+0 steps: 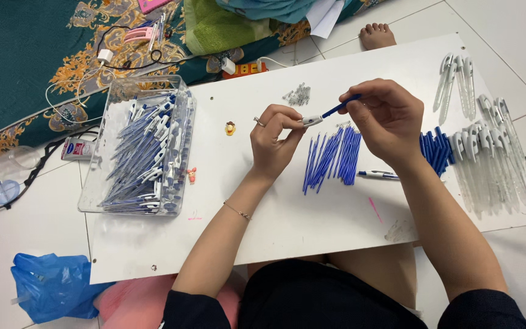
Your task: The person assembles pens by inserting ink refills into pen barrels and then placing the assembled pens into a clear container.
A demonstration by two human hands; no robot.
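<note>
Blue refill: your right hand [388, 122] pinches the blue pen refill [340, 109] at its upper end, thumb and fingertips pressed together on it; held so, it seems lined up to feed into the tip piece.
Left hand: your left hand [273, 139] pinches the small white tip piece [312, 120] between thumb and forefinger, other fingers curled; it sits end to end with the refill, above the white board [287, 219].
Axis: the refill's long axis runs from lower left to upper right, its lower end pointing into the tip piece.
Beneath: a row of loose blue refills [331, 156] lies just under your hands, apparently within easy reach.
Right: clear pen barrels [488, 164] lie by a blue stack [434, 149].
Left: a clear plastic tray [141, 152] holds assembled pens.
</note>
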